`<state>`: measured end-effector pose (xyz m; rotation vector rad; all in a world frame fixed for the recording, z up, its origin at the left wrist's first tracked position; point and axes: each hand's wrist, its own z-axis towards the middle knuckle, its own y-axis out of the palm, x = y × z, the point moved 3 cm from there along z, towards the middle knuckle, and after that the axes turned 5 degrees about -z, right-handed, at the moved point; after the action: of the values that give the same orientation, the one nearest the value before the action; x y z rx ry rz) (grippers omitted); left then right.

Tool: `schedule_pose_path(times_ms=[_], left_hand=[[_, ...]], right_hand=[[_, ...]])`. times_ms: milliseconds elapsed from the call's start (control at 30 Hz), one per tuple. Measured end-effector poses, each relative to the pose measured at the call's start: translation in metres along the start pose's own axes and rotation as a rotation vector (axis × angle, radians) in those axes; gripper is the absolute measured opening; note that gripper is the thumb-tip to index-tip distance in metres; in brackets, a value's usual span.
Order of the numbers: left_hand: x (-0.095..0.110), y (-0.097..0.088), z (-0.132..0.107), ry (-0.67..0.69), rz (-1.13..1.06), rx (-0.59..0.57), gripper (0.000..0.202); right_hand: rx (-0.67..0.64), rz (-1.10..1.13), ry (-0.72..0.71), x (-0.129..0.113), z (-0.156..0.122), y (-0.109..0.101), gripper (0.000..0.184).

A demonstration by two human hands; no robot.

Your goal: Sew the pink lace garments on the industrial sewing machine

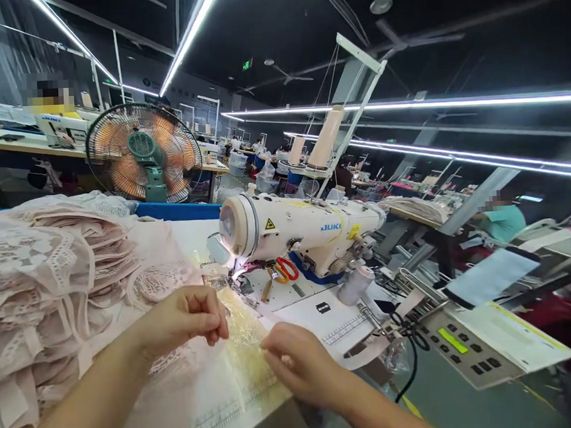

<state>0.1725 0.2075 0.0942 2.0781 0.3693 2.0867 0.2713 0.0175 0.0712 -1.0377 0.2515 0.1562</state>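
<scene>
My left hand is raised in front of the sewing machine, its fingers curled in; what they hold, if anything, is hidden. To its right, my right hand has thumb and fingers pressed together over the table edge, and I cannot make out anything between them. A pale pink strip runs from the needle area towards my right hand. Under both hands lies a yellowish clear film on the white table. A pale pink lace garment piece lies beside my left hand.
A tall pile of pink lace pieces covers the left side. Red-handled scissors and a thread cone lie by the machine. A control panel juts out at right. A large fan stands behind.
</scene>
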Motion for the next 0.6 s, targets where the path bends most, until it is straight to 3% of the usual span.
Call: schedule_pose_path(times_ms=[100, 200, 300, 400, 600], left_hand=[[-0.01, 0.026, -0.005, -0.117, 0.06, -0.262, 0.015], [-0.029, 0.04, -0.004, -0.243, 0.273, -0.36, 0.005], [-0.052, 0.038, 0.003, -0.34, 0.472, -0.337, 0.005], [-0.065, 0.031, 0.01, -0.369, 0.442, -0.322, 0.005], [-0.075, 0.023, 0.016, -0.373, 0.383, -0.321, 0.01]], right_hand=[[0.239, -0.188, -0.123, -0.006, 0.034, -0.033, 0.014], [0.35, -0.458, -0.207, -0.012, 0.076, -0.054, 0.025], [0.217, -0.678, -0.231, -0.011, 0.118, -0.06, 0.049], [0.034, -0.804, -0.17, -0.007, 0.148, -0.062, 0.073], [-0.135, -0.84, -0.161, -0.011, 0.171, -0.08, 0.086]])
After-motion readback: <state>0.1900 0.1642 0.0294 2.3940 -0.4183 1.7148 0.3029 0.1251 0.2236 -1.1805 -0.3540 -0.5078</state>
